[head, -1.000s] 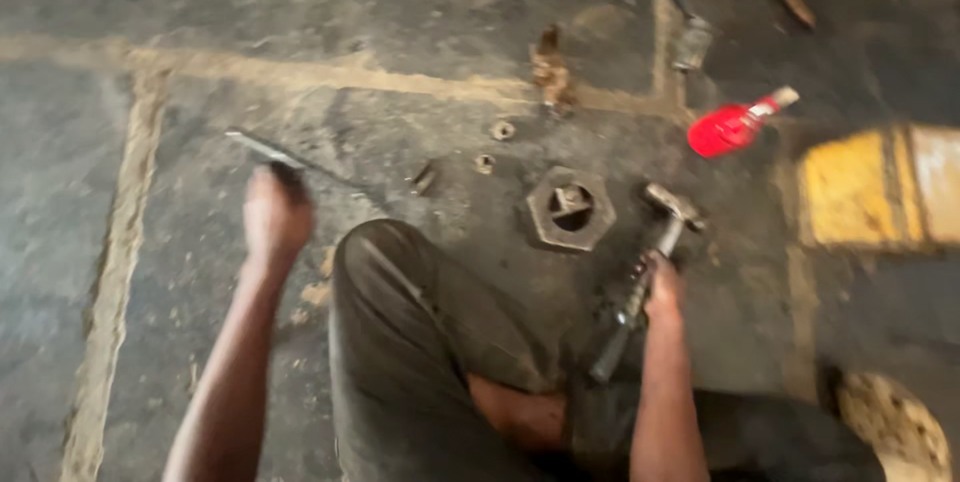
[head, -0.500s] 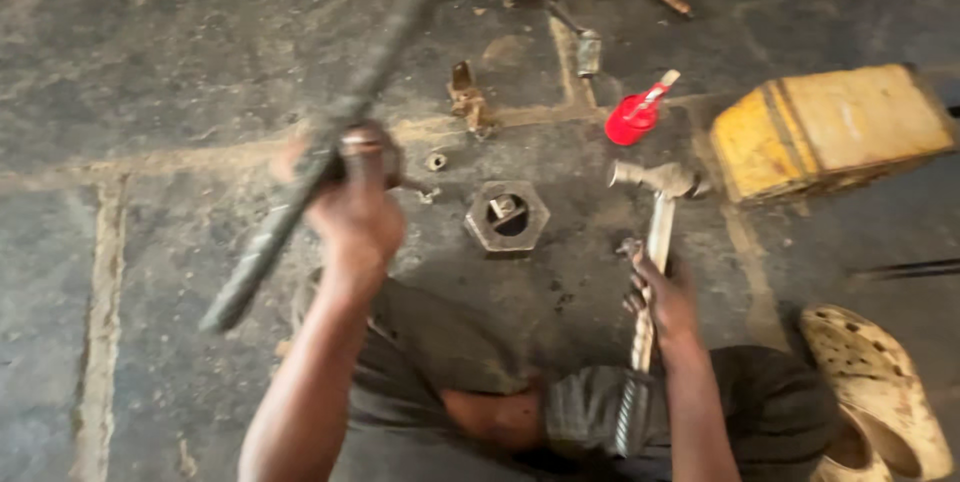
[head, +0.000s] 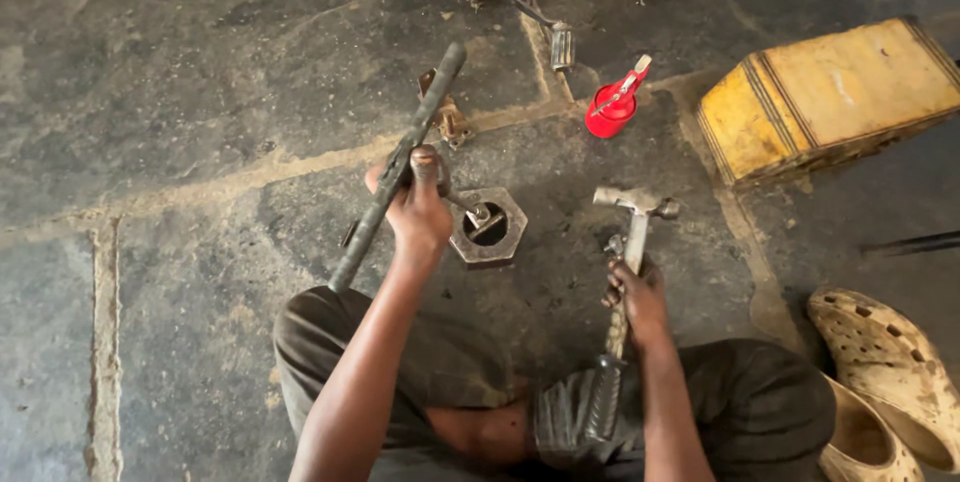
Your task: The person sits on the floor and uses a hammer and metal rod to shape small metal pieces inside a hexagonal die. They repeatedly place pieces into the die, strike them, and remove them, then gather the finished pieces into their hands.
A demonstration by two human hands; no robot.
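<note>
- Clearly, the left hand (head: 418,204) is wrapping tight around a long dark bar (head: 398,168), gripping it near the middle so both ends are balancing; the bar is slanting from lower left to upper right, clear of the floor.
- The thumb is pressing along the bar's top, probably to keep it from rolling in the fist.
- The right hand (head: 634,294) is closing on the hammer (head: 628,242) at mid-shaft, with the head pointing away from the person and sitting low over the floor; holding it that far up the shaft is giving control rather than swing, as I judge it.
- The hex nut (head: 487,226) is lying flat on the stone floor (head: 200,92) between the two hands, just beside the left one, with a small bolt-like piece sticking up in its hole; lying flat is keeping it steady and within reach of both tools.
- The person is squatting, knees (head: 330,342) spreading to either side, so the work is sitting straight in front.
- A red oil can (head: 612,107) is standing beyond the nut, near but apart, and a yellow box (head: 830,97) is lying to the right.
- Rusty metal parts (head: 448,117) are lying past the bar's upper end, and pale clogs (head: 880,382) are resting at the lower right.
</note>
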